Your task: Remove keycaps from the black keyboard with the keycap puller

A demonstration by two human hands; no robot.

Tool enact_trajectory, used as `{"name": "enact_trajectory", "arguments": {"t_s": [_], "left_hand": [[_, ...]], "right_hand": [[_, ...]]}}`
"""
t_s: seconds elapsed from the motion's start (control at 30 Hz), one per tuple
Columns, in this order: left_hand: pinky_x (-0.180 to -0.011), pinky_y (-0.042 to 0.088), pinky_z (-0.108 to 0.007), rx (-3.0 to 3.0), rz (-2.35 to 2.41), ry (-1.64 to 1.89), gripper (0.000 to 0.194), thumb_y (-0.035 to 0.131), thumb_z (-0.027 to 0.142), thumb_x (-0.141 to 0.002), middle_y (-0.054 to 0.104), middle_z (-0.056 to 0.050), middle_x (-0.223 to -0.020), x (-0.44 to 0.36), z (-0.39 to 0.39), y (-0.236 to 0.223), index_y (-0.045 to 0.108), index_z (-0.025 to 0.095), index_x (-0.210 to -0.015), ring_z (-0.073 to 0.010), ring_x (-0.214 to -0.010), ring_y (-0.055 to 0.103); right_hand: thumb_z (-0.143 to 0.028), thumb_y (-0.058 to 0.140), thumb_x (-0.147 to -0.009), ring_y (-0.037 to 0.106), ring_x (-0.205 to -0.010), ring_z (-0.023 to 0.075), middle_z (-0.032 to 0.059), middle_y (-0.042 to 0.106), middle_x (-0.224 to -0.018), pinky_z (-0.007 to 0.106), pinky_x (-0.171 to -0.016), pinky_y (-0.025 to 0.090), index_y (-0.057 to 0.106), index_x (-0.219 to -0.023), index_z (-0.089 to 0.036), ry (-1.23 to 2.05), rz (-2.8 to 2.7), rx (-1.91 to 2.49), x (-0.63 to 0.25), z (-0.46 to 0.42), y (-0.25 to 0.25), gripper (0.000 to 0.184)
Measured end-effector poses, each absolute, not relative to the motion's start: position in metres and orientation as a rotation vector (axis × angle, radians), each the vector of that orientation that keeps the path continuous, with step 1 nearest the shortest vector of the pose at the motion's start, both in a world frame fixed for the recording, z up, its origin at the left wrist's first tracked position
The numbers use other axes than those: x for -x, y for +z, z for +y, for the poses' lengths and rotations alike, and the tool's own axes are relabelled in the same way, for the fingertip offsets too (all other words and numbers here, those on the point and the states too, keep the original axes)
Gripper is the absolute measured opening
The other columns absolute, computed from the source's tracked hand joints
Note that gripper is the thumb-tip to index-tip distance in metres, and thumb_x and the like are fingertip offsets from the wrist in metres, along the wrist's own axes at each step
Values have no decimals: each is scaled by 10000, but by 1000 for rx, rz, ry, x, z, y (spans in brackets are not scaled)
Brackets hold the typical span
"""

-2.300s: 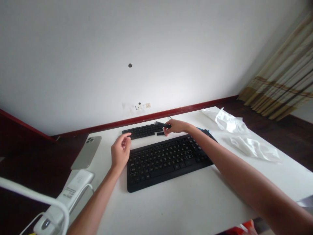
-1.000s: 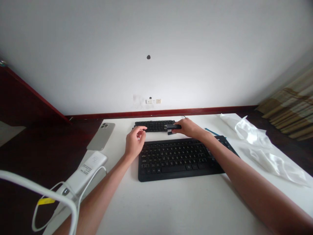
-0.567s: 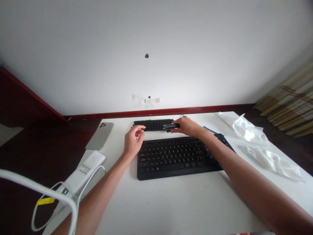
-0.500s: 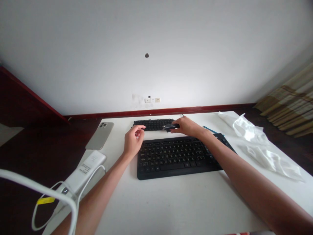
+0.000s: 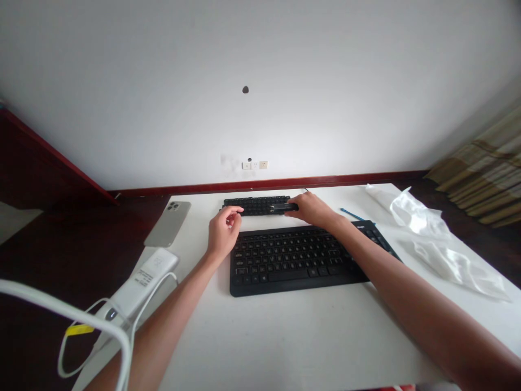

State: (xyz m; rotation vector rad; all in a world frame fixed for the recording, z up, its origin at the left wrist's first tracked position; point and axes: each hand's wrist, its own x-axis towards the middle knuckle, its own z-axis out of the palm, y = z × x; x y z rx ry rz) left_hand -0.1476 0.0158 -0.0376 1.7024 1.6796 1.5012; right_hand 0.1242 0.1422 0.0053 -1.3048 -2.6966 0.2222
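A large black keyboard [image 5: 303, 258] lies in the middle of the white table [image 5: 285, 336]. Behind it, near the wall, lies a smaller black block of keys [image 5: 252, 206]. My right hand [image 5: 311, 209] reaches over the big keyboard and is closed on a small dark bar-shaped piece [image 5: 285, 207] at the right end of that key block. My left hand [image 5: 222, 233] hovers just left of the big keyboard's top corner, fingers curled with thumb and forefinger pinched; I cannot make out anything between them.
A grey phone [image 5: 167, 223] lies face down at the table's left edge. A white power bank [image 5: 140, 279] with a white cable [image 5: 77, 326] sits nearer me on the left. Crumpled clear plastic [image 5: 431, 239] covers the right side. A blue pen [image 5: 350, 214] lies behind the keyboard.
My view swung left and levelled. My right hand brought the dark piece down onto the right end of the small key block. My left hand stayed curled beside the keyboard.
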Motion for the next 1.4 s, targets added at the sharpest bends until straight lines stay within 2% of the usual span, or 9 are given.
{"name": "enact_trajectory", "arguments": {"t_s": [0.33, 0.47, 0.57, 0.77, 0.97, 1.07, 1.17, 1.27, 1.4], "left_hand": [[-628, 458, -245, -1694, 1702, 1504, 188, 589, 237, -956, 750, -26, -914, 147, 16, -37, 758, 221, -1037, -135, -682, 581], [-650, 449, -254, -1688, 1778, 1566, 186, 588, 218, -944, 693, -11, -854, 150, 17, -38, 752, 221, -1031, -139, -683, 550], [-686, 455, -262, -1686, 1853, 1639, 210, 582, 191, -928, 637, -4, -856, 154, 19, -40, 744, 224, -1057, -142, -706, 530], [-700, 476, -257, -1551, 1872, 1711, 234, 588, 205, -908, 637, -16, -909, 164, 25, -47, 738, 223, -1087, -155, -757, 559], [-794, 510, -283, -1461, 1838, 1711, 206, 580, 218, -924, 717, -29, -968, 168, 29, -50, 737, 214, -1058, -157, -792, 618], [-809, 510, -288, -1422, 1824, 1719, 192, 577, 216, -932, 737, -37, -1005, 168, 27, -49, 733, 211, -1044, -160, -820, 637], [-795, 511, -286, -1372, 1825, 1732, 200, 569, 198, -928, 732, -35, -996, 167, 23, -48, 729, 210, -1047, -161, -819, 640], [-791, 509, -284, -1392, 1823, 1692, 220, 558, 163, -910, 703, -18, -936, 166, 17, -47, 725, 211, -1045, -157, -801, 627], [-765, 496, -268, -1463, 1811, 1626, 232, 559, 147, -897, 635, 11, -851, 164, 8, -44, 716, 212, -1055, -141, -746, 585]], "right_hand": [[-343, 776, -915, 693, -786, 241, 66, 788, -825, 305, -705, 435, 836, -964, -237, 210, -2691, 1312, -121, 141, 5, 132], [-341, 768, -910, 646, -716, 215, 54, 756, -762, 302, -673, 401, 815, -900, -225, 265, -2650, 1268, -125, 141, 11, 126], [-413, 741, -920, 591, -659, 188, 43, 721, -715, 306, -649, 377, 786, -833, -200, 337, -2514, 1207, -130, 141, 23, 234], [-525, 657, -945, 517, -662, 171, 20, 648, -715, 312, -641, 369, 775, -967, -175, 508, -2139, 1162, -138, 136, 54, 370], [-525, 400, -1058, 626, -880, 221, 77, 696, -906, 341, -808, 472, 759, -989, -171, 869, -2055, 974, -131, 117, 76, 509], [-584, 322, -1083, 595, -727, 193, 48, 647, -746, 329, -722, 467, 762, -998, -171, 984, -2149, 999, -124, 101, 84, 610], [-612, 423, -1056, 578, -618, 181, 17, 606, -634, 318, -639, 456, 749, -988, -170, 1134, -2349, 978, -117, 82, 91, 553], [-563, 560, -1006, 670, -726, 214, 47, 717, -770, 326, -688, 501, 741, -991, -190, 1195, -2505, 850, -111, 68, 95, 415], [-494, 633, -966, 696, -828, 238, 49, 775, -930, 343, -743, 515, 771, -1077, -245, 1047, -2579, 762, -109, 60, 96, 305]]}}
